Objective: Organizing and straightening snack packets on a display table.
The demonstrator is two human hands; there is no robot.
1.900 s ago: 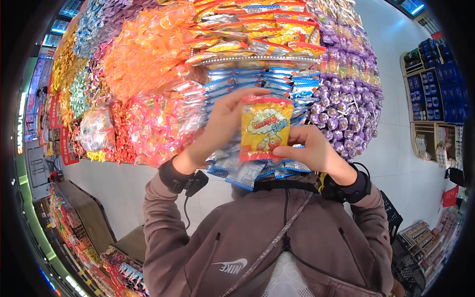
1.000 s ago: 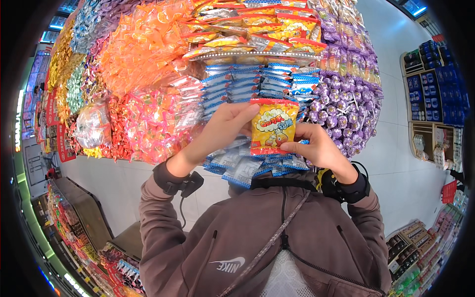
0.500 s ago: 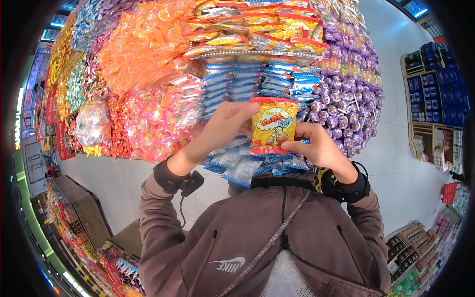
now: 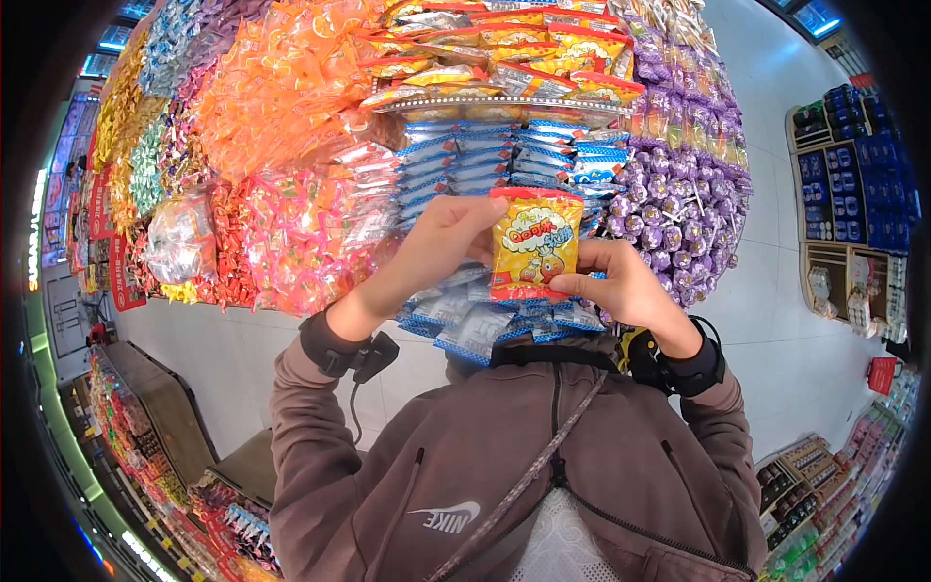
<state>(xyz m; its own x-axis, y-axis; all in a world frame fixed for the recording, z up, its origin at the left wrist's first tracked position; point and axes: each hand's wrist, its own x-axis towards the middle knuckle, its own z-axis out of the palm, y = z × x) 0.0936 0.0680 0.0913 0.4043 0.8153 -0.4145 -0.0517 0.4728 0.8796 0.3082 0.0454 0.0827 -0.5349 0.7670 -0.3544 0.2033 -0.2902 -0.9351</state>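
I hold a small yellow and red snack packet (image 4: pixel 532 247) upright in front of me with both hands. My left hand (image 4: pixel 436 247) grips its left edge near the top. My right hand (image 4: pixel 616 281) pinches its lower right side. Just behind the packet lies a row of blue and white packets (image 4: pixel 485 160) on the display. Each wrist carries a black band with a small device.
A big round display holds heaps of sweets: orange bags (image 4: pixel 281 87), red bags (image 4: pixel 291 233), purple wrapped sweets (image 4: pixel 679 194), yellow and red packets (image 4: pixel 504 48) on top. Shelves with blue boxes (image 4: pixel 858 175) stand at right. A wooden stand (image 4: pixel 160 407) is at lower left.
The packet has dropped a little and come closer to my chest since the first frame. Both hands keep hold of it and have barely moved over the last second.
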